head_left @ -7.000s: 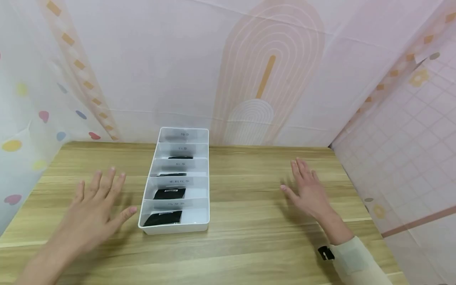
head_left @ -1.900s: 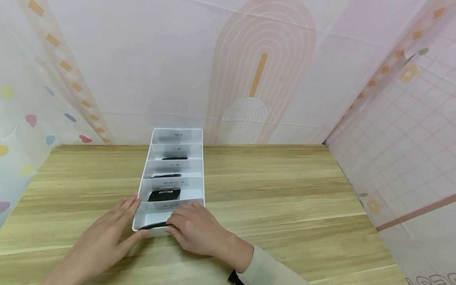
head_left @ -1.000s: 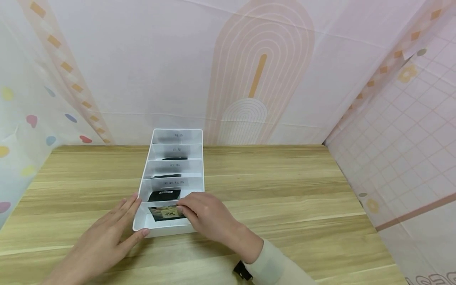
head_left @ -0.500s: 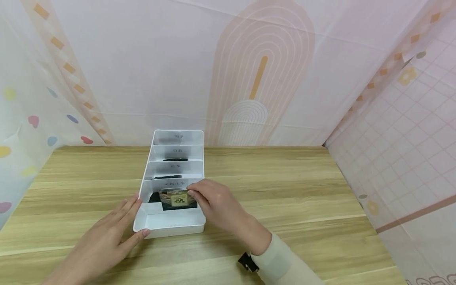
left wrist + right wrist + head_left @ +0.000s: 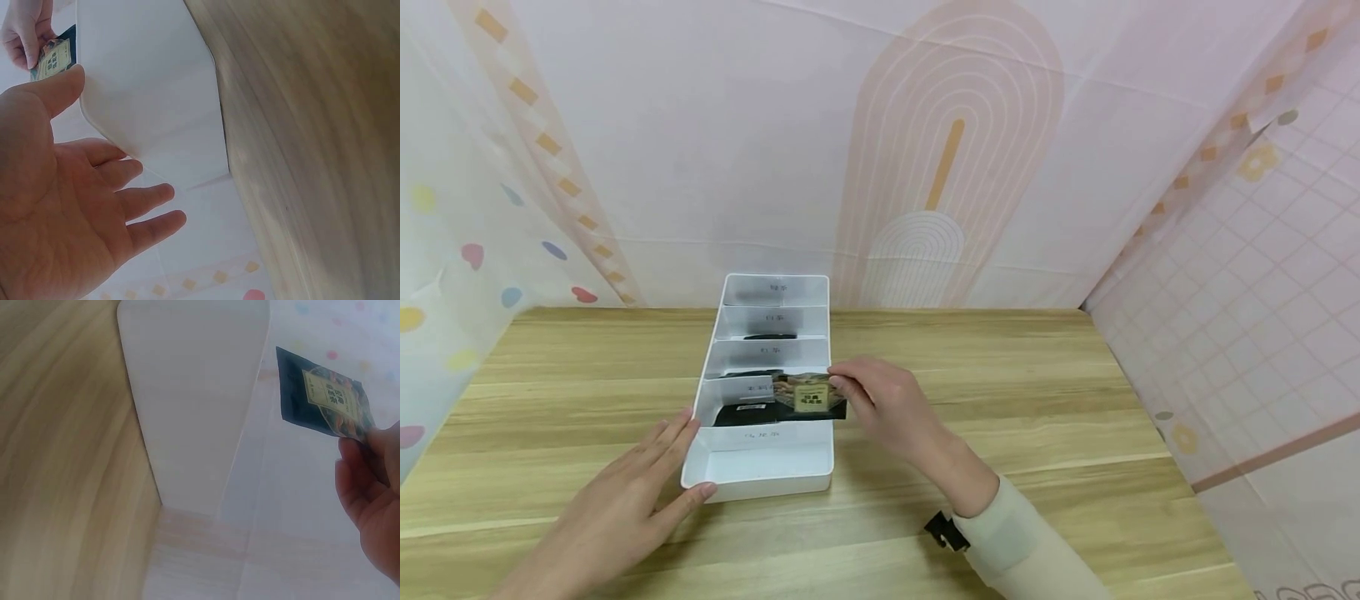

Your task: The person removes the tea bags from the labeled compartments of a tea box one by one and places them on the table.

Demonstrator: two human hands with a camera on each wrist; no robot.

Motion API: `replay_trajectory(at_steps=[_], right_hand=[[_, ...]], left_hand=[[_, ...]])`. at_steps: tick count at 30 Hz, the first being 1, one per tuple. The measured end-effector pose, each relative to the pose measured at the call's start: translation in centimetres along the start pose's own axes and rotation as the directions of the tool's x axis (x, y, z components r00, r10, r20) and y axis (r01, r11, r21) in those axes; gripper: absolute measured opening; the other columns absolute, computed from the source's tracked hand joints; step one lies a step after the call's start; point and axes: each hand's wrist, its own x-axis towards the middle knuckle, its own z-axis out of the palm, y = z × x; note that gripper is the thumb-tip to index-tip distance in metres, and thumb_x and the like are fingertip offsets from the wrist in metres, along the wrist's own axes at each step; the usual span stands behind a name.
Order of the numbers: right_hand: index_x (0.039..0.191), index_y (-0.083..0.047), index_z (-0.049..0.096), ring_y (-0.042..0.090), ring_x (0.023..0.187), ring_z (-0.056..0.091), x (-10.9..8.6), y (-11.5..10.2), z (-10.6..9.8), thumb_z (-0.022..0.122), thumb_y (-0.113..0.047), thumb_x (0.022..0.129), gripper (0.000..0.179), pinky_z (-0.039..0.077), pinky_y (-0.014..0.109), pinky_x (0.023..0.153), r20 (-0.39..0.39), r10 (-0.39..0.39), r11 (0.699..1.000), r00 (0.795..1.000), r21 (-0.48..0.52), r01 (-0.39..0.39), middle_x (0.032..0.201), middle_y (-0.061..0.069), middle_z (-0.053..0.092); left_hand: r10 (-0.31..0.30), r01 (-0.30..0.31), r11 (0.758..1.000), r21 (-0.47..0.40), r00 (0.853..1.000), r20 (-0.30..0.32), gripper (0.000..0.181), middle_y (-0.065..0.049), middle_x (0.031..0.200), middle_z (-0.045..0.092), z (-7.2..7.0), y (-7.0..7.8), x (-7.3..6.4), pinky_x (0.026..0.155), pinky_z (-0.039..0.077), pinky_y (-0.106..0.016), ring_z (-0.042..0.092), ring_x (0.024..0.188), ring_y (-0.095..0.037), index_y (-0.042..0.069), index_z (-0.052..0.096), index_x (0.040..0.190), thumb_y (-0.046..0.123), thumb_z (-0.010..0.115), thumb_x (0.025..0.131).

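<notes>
My right hand (image 5: 887, 408) pinches the right edge of a dark green tea sachet (image 5: 811, 397) with a yellowish label, between thumb and fingers. The sachet hangs above the right side of a white divided box (image 5: 758, 483), shown raised over the rim in the right wrist view. My left hand (image 5: 632, 492) touches the box's front left corner, thumb at the front rim and fingers along the left side, loosely extended in the left wrist view. A black packet (image 5: 737, 415) lies in the compartment behind the bare front one.
Further back in the box, a dark packet (image 5: 771, 337) and another dark packet (image 5: 748, 373) show as thin edges. Labels with printed characters mark the dividers. The wooden table (image 5: 985, 375) meets a patterned cloth (image 5: 760, 125) behind and at both sides.
My right hand took the sachet from the front compartment, turned its printed face into view, then lifted it back and right over the box. My left hand came to the box corner and stayed there.
</notes>
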Motion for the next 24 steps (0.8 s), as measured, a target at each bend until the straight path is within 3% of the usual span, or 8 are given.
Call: replay_trajectory(at_steps=[2, 7, 12, 15, 19, 24], right_hand=[[0.109, 0.003, 0.074, 0.017, 0.082, 0.069, -0.2, 0.2, -0.3, 0.072, 0.002, 0.097, 0.013, 0.058, 0.023, 0.078, -0.006, 0.029, 1.0, 1.0, 0.006, -0.029, 0.098, 0.009, 0.076], [0.107, 0.004, 0.074, 0.02, 0.084, 0.071, -0.7, 0.8, -0.8, 0.071, 0.002, 0.098, 0.009, 0.06, 0.026, 0.077, -0.016, 0.094, 0.995, 0.995, 0.035, -0.093, 0.098, 0.011, 0.076], [0.106, 0.005, 0.074, 0.02, 0.079, 0.069, -1.0, 1.6, -1.2, 0.071, 0.004, 0.097, 0.009, 0.059, 0.026, 0.072, -0.036, 0.118, 0.992, 0.992, 0.048, -0.116, 0.093, 0.012, 0.075], [0.106, 0.005, 0.074, 0.019, 0.079, 0.068, -1.3, 2.0, -1.5, 0.07, 0.003, 0.098, 0.009, 0.059, 0.028, 0.071, -0.039, 0.143, 0.989, 0.989, 0.048, -0.141, 0.093, 0.011, 0.074], [0.108, 0.004, 0.074, 0.021, 0.083, 0.07, -1.8, 2.6, -1.9, 0.069, 0.003, 0.099, 0.01, 0.06, 0.03, 0.074, -0.037, 0.19, 0.981, 0.981, 0.046, -0.188, 0.097, 0.012, 0.075], [0.11, 0.006, 0.072, 0.022, 0.083, 0.072, -2.5, 3.8, -2.2, 0.067, 0.005, 0.099, 0.012, 0.06, 0.03, 0.072, -0.061, 0.186, 0.982, 0.981, 0.054, -0.183, 0.098, 0.014, 0.075]], left_hand=[[0.002, -0.002, 1.0, 0.005, 1.0, 0.0, 0.084, -0.016, 0.168, 0.033, 0.0, 0.0, 0.0, 0.129, 0.007, -0.029, 0.041, 0.146, -0.046, 0.0, 0.036, 0.162, 0.044, 0.071, 0.1], [-0.007, 0.007, 1.0, 0.005, 1.0, 0.004, 0.085, -0.018, 0.167, 0.035, -0.1, 0.2, 0.0, 0.129, 0.018, -0.038, 0.042, 0.145, -0.047, -0.001, 0.037, 0.161, 0.045, 0.073, 0.099], [-0.006, 0.006, 1.0, 0.007, 1.0, 0.003, 0.084, -0.018, 0.167, 0.034, -0.1, 0.3, -0.1, 0.128, 0.007, -0.027, 0.042, 0.146, -0.046, -0.001, 0.037, 0.161, 0.045, 0.072, 0.099], [-0.003, 0.003, 1.0, 0.007, 1.0, 0.0, 0.084, -0.018, 0.167, 0.034, -0.1, 0.3, -0.2, 0.128, 0.007, -0.027, 0.042, 0.146, -0.046, -0.001, 0.037, 0.161, 0.045, 0.072, 0.099], [-0.009, 0.009, 1.0, -0.003, 1.0, 0.004, 0.084, -0.018, 0.167, 0.035, -0.1, 0.3, -0.2, 0.129, 0.016, -0.035, 0.043, 0.145, -0.047, -0.001, 0.037, 0.16, 0.044, 0.072, 0.099], [-0.014, 0.014, 1.0, -0.009, 1.0, 0.012, 0.084, -0.018, 0.167, 0.034, -0.3, 0.4, -0.1, 0.128, 0.007, -0.026, 0.041, 0.146, -0.047, -0.001, 0.037, 0.161, 0.045, 0.072, 0.099]])
